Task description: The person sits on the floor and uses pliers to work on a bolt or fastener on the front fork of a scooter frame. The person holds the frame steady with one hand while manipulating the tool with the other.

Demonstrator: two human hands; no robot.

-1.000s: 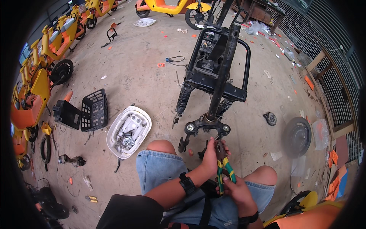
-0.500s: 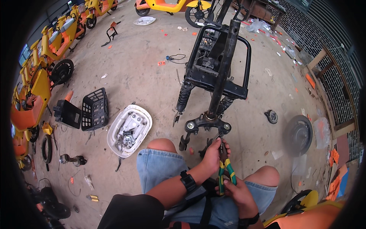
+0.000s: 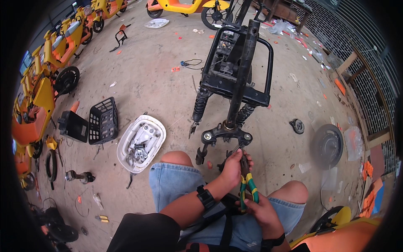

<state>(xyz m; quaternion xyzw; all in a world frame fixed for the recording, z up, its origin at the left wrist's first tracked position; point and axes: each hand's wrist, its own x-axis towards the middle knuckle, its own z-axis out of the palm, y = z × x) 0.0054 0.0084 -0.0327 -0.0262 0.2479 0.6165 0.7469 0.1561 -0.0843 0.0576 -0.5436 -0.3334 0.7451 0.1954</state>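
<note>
Below the fork clamp (image 3: 226, 134) of a stripped black scooter frame (image 3: 241, 71), my left hand (image 3: 232, 171) is closed around the metal head of the pliers (image 3: 245, 168) and a thin item under the clamp, which my fingers partly hide. My right hand (image 3: 261, 212) grips the green-and-yellow handles (image 3: 252, 190) of the pliers lower down, between my denim-covered knees. A white tray (image 3: 128, 164) of loose metal hardware lies left of my left knee.
Yellow scooters (image 3: 40, 109) line the left and back. A black basket (image 3: 102, 119) with a black box (image 3: 73, 128), a tire (image 3: 51, 168) and a metal part (image 3: 79, 177) lie left. Right are a round cover (image 3: 326, 146), wooden framing (image 3: 380, 138) and scattered scraps.
The view has shifted slightly, so the scene sits a little higher and further left. My hands and the pliers hold nearly the same grip and place under the clamp.
</note>
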